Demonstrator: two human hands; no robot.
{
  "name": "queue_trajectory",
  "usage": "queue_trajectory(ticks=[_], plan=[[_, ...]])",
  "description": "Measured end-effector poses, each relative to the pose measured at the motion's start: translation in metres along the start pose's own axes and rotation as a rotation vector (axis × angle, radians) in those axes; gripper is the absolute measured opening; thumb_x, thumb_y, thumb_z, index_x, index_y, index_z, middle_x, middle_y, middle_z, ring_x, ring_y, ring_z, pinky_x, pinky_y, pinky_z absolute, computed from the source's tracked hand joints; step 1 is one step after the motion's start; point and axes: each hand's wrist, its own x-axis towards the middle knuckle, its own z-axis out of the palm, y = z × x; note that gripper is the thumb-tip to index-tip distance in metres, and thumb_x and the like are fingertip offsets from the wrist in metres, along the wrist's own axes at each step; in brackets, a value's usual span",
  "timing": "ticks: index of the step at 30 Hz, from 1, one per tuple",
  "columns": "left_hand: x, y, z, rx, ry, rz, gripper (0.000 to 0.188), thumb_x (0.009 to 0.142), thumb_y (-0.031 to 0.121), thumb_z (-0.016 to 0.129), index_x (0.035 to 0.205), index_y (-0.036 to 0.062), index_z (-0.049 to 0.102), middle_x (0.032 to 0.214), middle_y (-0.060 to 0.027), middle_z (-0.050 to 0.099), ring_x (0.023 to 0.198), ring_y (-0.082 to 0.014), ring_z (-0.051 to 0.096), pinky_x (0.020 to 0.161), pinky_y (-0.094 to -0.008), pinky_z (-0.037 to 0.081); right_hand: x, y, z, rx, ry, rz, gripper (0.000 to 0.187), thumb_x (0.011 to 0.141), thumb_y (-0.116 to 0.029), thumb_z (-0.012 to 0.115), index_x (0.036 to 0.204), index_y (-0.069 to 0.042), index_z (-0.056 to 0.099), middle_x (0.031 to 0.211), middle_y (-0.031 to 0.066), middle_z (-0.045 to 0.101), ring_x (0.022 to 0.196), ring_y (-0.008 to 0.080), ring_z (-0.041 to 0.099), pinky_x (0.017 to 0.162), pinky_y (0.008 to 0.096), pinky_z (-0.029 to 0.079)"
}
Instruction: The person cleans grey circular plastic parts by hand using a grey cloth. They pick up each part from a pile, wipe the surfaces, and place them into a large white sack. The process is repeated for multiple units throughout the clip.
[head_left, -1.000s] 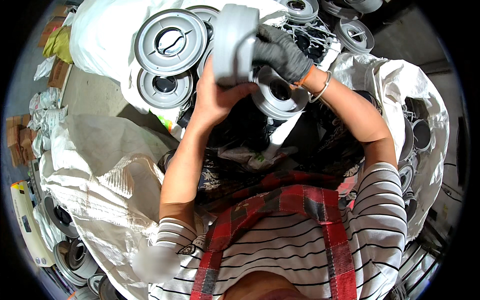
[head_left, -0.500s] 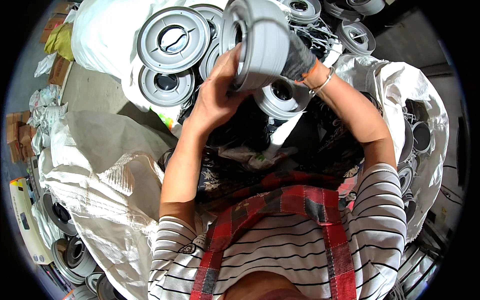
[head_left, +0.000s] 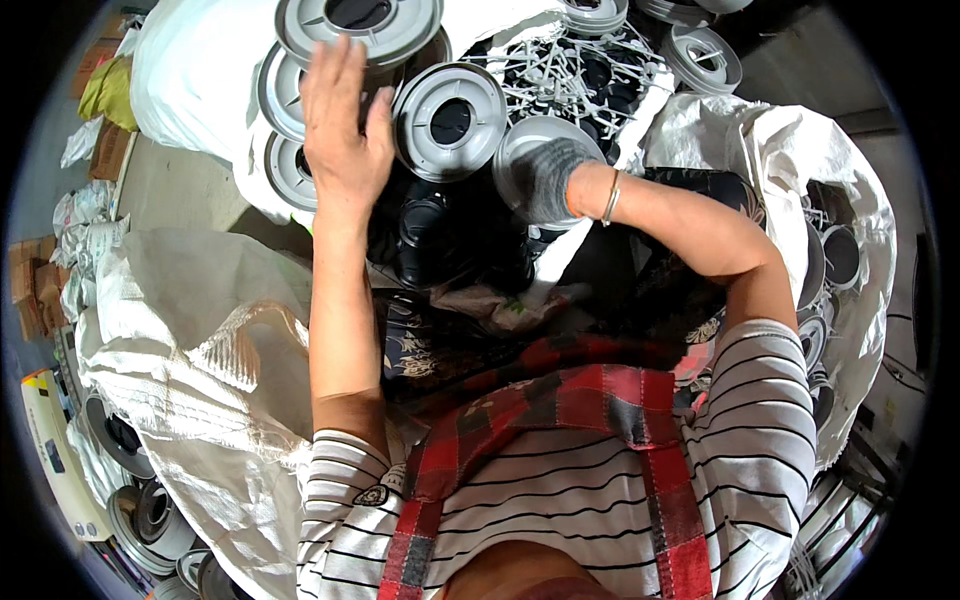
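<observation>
My bare left hand (head_left: 345,140) is open, fingers stretched upward and thumb apart. Its fingertips touch or overlap the near rim of a large grey round plastic part (head_left: 425,35) with a dark centre hole, lying on top of other such parts. My right hand (head_left: 553,180), in a dark grey knit glove, is closed over another grey round part (head_left: 530,133); its fingertips are hidden. Between the hands sits a grey ringed part (head_left: 480,130) with a dark hole. Below the left hand's stack, another grey part (head_left: 285,170) shows partly.
Behind my right hand lies a heap of thin white plastic pieces (head_left: 570,75). More grey rings (head_left: 705,60) are at the far right. White woven sacks (head_left: 200,330) flank me, the right sack (head_left: 870,220) holding round parts. A long cream box (head_left: 60,460) stands at the left.
The thick grey ring held between both hands has left them. The left hand has moved left to a large grey part; the right has come down and nearer onto another.
</observation>
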Motion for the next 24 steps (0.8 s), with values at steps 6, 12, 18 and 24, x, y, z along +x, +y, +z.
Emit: queue_trajectory(ticks=[6, 12, 18, 24], plan=[[-0.025, 0.035, 0.008, -0.681, -0.621, -1.123, 0.045, 0.088, 0.04, 0.057, 0.072, -0.0009, 0.063, 0.06, -0.0043, 0.057, 0.056, -0.0109, 0.054, 0.056, -0.0252, 0.046, -0.011, -0.016, -0.079, 0.002, 0.069, 0.063, 0.029, 0.082, -0.032, 0.054, 0.094, -0.008, 0.065, 0.094, 0.0133, 0.065, 0.079, 0.0317, 0.062, 0.072, 0.0404, 0.049], [-0.036, 0.054, 0.031, -1.61, -0.333, -1.417, 0.047, 0.087, 0.036, 0.059, 0.11, -0.0049, 0.057, 0.099, -0.0129, 0.061, 0.089, -0.0195, 0.059, 0.081, -0.0331, 0.048, -0.022, -0.031, -0.122, 0.088, 0.414, -0.38, 0.023, 0.08, -0.022, 0.058, 0.099, -0.009, 0.06, 0.09, 0.0115, 0.065, 0.071, 0.0309, 0.062, 0.066, 0.0384, 0.051], [-0.04, 0.046, 0.028, -1.47, -0.279, -1.42, 0.036, 0.086, 0.029, 0.061, 0.102, -0.0033, 0.057, 0.093, -0.0125, 0.064, 0.09, -0.0212, 0.061, 0.088, -0.0367, 0.045, -0.006, 0.085, -0.132, -0.112, 0.34, 0.333, 0.029, 0.08, -0.024, 0.058, 0.101, -0.006, 0.063, 0.097, 0.0142, 0.065, 0.09, 0.0312, 0.061, 0.08, 0.036, 0.048], [-0.036, 0.044, 0.021, -1.368, -0.227, -1.42, 0.034, 0.083, 0.029, 0.066, 0.099, -0.0008, 0.059, 0.086, -0.0103, 0.063, 0.078, -0.0181, 0.06, 0.076, -0.0316, 0.049, -0.003, 0.199, -0.002, -0.474, -0.175, 0.364, 0.023, 0.07, -0.02, 0.062, 0.087, -0.006, 0.068, 0.091, 0.0187, 0.066, 0.086, 0.0338, 0.064, 0.075, 0.0405, 0.052]])
